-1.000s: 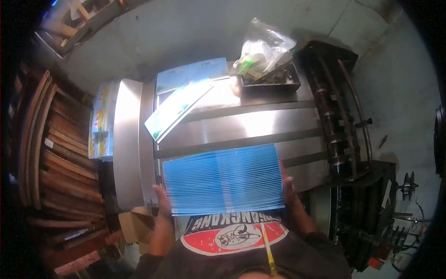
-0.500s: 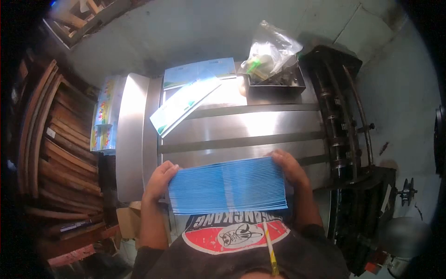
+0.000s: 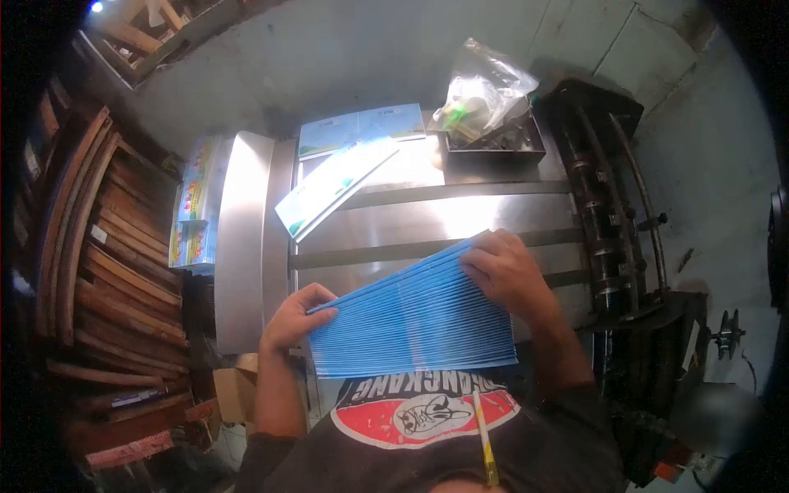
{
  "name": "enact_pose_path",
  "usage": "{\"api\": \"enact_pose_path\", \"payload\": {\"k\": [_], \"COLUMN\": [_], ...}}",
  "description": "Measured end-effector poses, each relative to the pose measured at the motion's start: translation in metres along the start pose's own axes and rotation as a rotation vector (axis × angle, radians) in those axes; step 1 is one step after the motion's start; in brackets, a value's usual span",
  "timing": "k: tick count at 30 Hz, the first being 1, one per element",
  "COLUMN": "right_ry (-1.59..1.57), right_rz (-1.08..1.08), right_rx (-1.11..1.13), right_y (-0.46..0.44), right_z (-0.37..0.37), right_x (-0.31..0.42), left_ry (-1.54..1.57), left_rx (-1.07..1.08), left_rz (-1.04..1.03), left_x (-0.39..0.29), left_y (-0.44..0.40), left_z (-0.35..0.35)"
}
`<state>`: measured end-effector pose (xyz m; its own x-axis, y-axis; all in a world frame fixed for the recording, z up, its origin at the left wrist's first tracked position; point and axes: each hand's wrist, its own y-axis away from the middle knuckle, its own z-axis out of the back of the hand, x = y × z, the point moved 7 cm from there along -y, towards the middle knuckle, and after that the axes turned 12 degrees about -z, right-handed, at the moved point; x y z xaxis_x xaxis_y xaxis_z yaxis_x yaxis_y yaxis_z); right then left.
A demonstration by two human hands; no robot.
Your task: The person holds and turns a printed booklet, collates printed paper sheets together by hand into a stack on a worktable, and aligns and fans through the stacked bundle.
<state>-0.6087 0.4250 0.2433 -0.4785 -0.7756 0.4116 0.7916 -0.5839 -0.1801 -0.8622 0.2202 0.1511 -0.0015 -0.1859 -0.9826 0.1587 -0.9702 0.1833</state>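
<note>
A thick stack of blue folded sheets (image 3: 411, 320), their edges fanned in many lines, is held in front of my chest over the near edge of the metal table. My left hand (image 3: 300, 316) grips the stack's left end, thumb on top at the upper corner. At the upper right corner my right hand (image 3: 505, 271) pinches the far sheets, with its fingers bent over the edge. That corner is raised higher than the left one. What lies under the stack is hidden.
White and blue printed sheets (image 3: 337, 185) lie on the metal table (image 3: 493, 214). Behind them stands a dark tray (image 3: 497, 156) with a clear plastic bag (image 3: 485, 90). Printed packs (image 3: 193, 205) are at left, near wooden boards (image 3: 136, 246). Dark machine rollers (image 3: 600, 205) border the right.
My right hand has moved up and inward, lifting the stack's right corner. My left thumb has come over the top of the left corner. The view has shifted slightly.
</note>
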Motion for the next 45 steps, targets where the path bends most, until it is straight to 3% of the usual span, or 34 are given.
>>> {"api": "enact_pose_path", "payload": {"k": [4, 6, 10, 12, 13, 14, 15, 23, 25, 27, 29, 30, 33, 35, 37, 39, 41, 42, 43, 44, 45], "right_ry": [-0.08, 0.03, 0.032, -0.004, -0.001, -0.053, -0.109, -0.216, -0.498, -0.448, -0.236, -0.192, -0.239, -0.351, -0.466, -0.455, -0.479, -0.647, -0.813, -0.798, -0.799], "right_rz": [-0.071, -0.02, 0.097, 0.158, 0.169, 0.182, 0.199, 0.192, 0.066, 0.17, 0.383, 0.439, 0.337, 0.26, 0.154, -0.047, -0.039, -0.178, -0.321, -0.291, -0.291], "right_rx": [0.07, 0.226, 0.252, 0.185, 0.189, 0.053, -0.082, -0.254, -0.264, -0.307, -0.267, -0.281, -0.311, -0.273, -0.252, 0.205, 0.216, 0.187, 0.156, 0.199, 0.199], "right_y": [-0.012, -0.014, -0.022, -0.027, -0.024, -0.019, -0.018, -0.024, -0.035, -0.048, -0.058, -0.06, -0.054, -0.06, -0.064, -0.077, -0.081, -0.082, -0.081, -0.081, -0.079], "right_z": [0.007, -0.001, -0.003, -0.009, -0.013, -0.005, 0.005, 0.076, 0.095, 0.098, 0.066, 0.042, 0.013, 0.016, 0.019, -0.003, -0.003, -0.001, -0.001, -0.005, -0.015], "right_x": [-0.001, 0.003, 0.019, 0.023, 0.021, 0.018, 0.015, 0.012, 0.007, 0.025, 0.034, 0.029, 0.025, 0.017, 0.01, 0.004, -0.004, -0.014, -0.024, -0.028, -0.038], "left_ry": [-0.003, -0.024, 0.05, 0.054, 0.249, 0.444, 0.446, 0.63, 0.598, 0.561, 0.489, 0.49, 0.492, 0.251, 0.363, 0.467, 0.498, 0.508, 0.257, 0.0, -0.001], "left_rx": [0.016, 0.016, 0.052, 0.073, 0.079, 0.08, 0.061, 0.083, 0.137, 0.193, 0.038, 0.028, -0.162, -0.192, -0.251, -0.291, -0.37, -0.378, -0.366, -0.347, -0.348], "left_rz": [-0.007, -0.017, -0.115, -0.146, -0.23, -0.317, -0.328, -0.26, -0.305, -0.35, -0.123, -0.137, -0.111, -0.144, -0.028, 0.087, 0.162, 0.157, 0.146, 0.136, 0.137], "left_x": [-0.004, -0.005, -0.007, 0.001, 0.01, 0.007, 0.008, 0.023, 0.021, 0.021, 0.041, 0.034, 0.019, 0.012, 0.029, 0.038, 0.037, 0.037, 0.037, 0.029, 0.021], "left_y": [0.0, 0.0, -0.003, -0.006, -0.008, -0.008, -0.007, -0.011, -0.012, -0.01, -0.01, -0.009, 0.0, 0.0, -0.004, -0.004, -0.001, 0.001, 0.005, 0.007, 0.009], "left_z": [-0.003, -0.005, -0.013, -0.013, -0.013, -0.013, -0.012, -0.019, -0.024, -0.024, -0.012, -0.014, -0.013, -0.009, -0.002, -0.004, -0.004, -0.004, 0.004, 0.009, 0.007]}}
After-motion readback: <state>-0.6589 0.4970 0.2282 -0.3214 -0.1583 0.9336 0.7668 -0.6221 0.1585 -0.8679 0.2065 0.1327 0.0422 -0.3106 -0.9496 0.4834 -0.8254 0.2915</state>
